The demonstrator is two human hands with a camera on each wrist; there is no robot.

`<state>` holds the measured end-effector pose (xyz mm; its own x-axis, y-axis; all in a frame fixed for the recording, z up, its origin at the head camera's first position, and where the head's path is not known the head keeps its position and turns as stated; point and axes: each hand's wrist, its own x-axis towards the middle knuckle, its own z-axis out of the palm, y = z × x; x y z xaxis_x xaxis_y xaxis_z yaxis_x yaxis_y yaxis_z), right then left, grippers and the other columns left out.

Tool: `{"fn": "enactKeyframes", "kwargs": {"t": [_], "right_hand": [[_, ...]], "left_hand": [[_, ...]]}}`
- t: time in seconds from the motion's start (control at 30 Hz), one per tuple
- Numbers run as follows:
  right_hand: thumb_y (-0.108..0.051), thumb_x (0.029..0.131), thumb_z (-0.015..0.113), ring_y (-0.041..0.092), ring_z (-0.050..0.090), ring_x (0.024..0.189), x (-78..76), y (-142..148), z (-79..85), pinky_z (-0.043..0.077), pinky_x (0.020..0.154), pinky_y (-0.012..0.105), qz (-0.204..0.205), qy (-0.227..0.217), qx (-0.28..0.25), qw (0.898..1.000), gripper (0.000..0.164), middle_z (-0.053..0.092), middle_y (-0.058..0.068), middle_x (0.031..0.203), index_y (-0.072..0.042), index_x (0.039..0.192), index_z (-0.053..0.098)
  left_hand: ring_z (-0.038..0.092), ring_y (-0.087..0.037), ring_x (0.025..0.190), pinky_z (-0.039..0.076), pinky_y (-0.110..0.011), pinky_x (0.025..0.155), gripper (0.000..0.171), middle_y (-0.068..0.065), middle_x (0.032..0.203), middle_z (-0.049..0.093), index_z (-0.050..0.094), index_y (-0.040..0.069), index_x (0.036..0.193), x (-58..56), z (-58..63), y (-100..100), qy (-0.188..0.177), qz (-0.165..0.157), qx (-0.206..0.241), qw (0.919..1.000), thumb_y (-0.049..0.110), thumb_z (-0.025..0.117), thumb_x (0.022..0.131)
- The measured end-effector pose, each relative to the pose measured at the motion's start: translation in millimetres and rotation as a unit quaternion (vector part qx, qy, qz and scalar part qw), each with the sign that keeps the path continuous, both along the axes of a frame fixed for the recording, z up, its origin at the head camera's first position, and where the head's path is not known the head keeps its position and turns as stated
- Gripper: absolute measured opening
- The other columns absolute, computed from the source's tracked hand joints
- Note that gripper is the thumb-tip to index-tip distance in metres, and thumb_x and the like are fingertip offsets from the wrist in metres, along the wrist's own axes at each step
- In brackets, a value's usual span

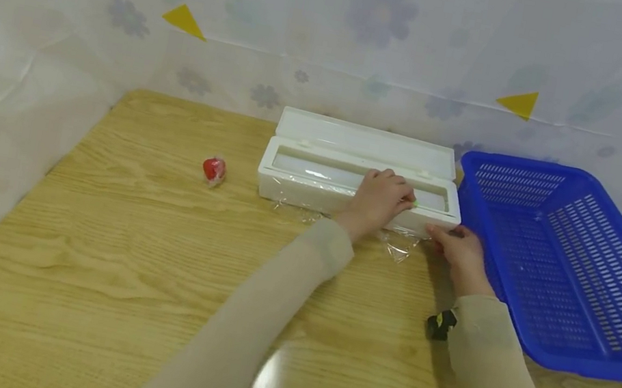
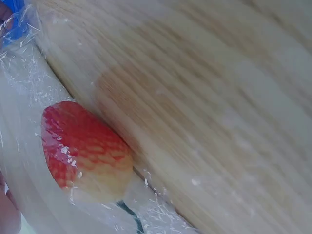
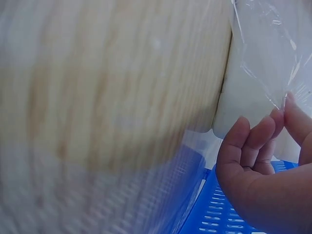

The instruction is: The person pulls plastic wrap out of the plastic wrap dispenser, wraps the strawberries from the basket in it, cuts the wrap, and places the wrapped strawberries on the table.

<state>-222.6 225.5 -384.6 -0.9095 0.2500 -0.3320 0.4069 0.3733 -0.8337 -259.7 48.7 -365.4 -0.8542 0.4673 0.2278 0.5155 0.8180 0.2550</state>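
A white cling film dispenser (image 1: 298, 193) lies on the table with its lid raised, the film roll (image 1: 315, 170) inside. Over its opening, my left hand (image 1: 378, 200) curls its fingers at a small green slider (image 1: 414, 203) on the front edge, mostly hidden. At the front right corner, my right hand (image 1: 461, 254) pinches the clear cling film (image 3: 285, 90) between thumb and finger. Loose film (image 1: 398, 245) hangs down the front. In the left wrist view a strawberry (image 2: 87, 151) with a green stem shows through film; my left arm seems to hide it from the head view.
On the left of the table (image 1: 91, 238) lies a red, film-wrapped piece (image 1: 214, 170). A blue basket (image 1: 506, 305) stands right of the dispenser, close to my right hand. A small black object (image 1: 439, 325) shows beside my right cuff. A flowered curtain (image 1: 339, 32) stands behind.
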Motion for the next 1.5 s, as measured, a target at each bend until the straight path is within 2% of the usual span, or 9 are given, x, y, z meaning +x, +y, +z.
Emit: {"fn": "enactKeyframes", "kwargs": {"t": [0.23,0.47,0.8,0.97,1.4,1.5], "right_hand": [[-0.025,0.087,0.064,-0.002,0.049,0.06,-0.6,-1,-0.4,0.041,0.063,0.019,-0.01,0.006,0.005,1.0,0.055,0.047,-0.019,0.059,0.006,0.128,0.043],[-0.024,0.088,0.063,-0.004,0.049,0.059,-1.3,0,-2.4,0.042,0.061,0.016,-0.016,0.007,-0.009,1.0,0.06,0.047,-0.021,0.06,0.007,0.133,0.039],[-0.021,0.088,0.063,-0.005,0.05,0.058,-0.8,1,-2.6,0.043,0.059,0.014,-0.022,0.014,-0.02,0.999,0.054,0.048,-0.021,0.059,0.006,0.128,0.041],[-0.022,0.088,0.063,-0.005,0.05,0.059,-1.0,1,-3.0,0.043,0.06,0.015,-0.018,0.01,-0.015,1.0,0.056,0.048,-0.021,0.06,0.006,0.13,0.04],[-0.027,0.088,0.063,-0.004,0.05,0.061,-1.9,1,-3.0,0.043,0.063,0.016,-0.012,0.003,-0.004,1.0,0.062,0.047,-0.021,0.063,0.006,0.134,0.039],[-0.027,0.087,0.063,-0.004,0.05,0.063,-0.5,5,-1.7,0.042,0.065,0.016,-0.009,0.004,-0.005,1.0,0.062,0.048,-0.022,0.063,0.006,0.134,0.038]], "left_hand": [[0.051,-0.006,0.104,0.035,-0.027,0.097,0.023,0.014,0.114,0.064,0.065,0.027,0.108,-0.8,-1.0,-10,-0.003,-0.007,0.018,0.9998,0.04,0.052,0.093],[0.051,-0.007,0.103,0.036,-0.028,0.097,0.023,0.013,0.114,0.064,0.065,0.026,0.107,-0.8,-2.6,-20,-0.002,-0.009,0.022,0.9997,0.039,0.052,0.093],[0.053,-0.009,0.102,0.038,-0.029,0.095,0.023,0.011,0.112,0.066,0.066,0.024,0.107,0.5,-1.8,-36,0.014,-0.021,0.024,0.9994,0.037,0.054,0.093],[0.054,-0.01,0.101,0.038,-0.029,0.094,0.021,0.011,0.111,0.066,0.066,0.023,0.105,0.6,-3.0,-46,0.018,-0.015,0.024,0.9994,0.036,0.055,0.092],[0.053,-0.009,0.102,0.036,-0.029,0.097,0.021,0.011,0.112,0.066,0.066,0.023,0.106,-3.1,-5.5,-66,-0.009,-0.002,0.04,0.9992,0.035,0.056,0.091],[0.053,-0.01,0.102,0.037,-0.029,0.096,0.021,0.01,0.11,0.067,0.066,0.022,0.105,-3.1,-5.3,-68,-0.012,-0.009,0.045,0.9989,0.034,0.057,0.091]]}}
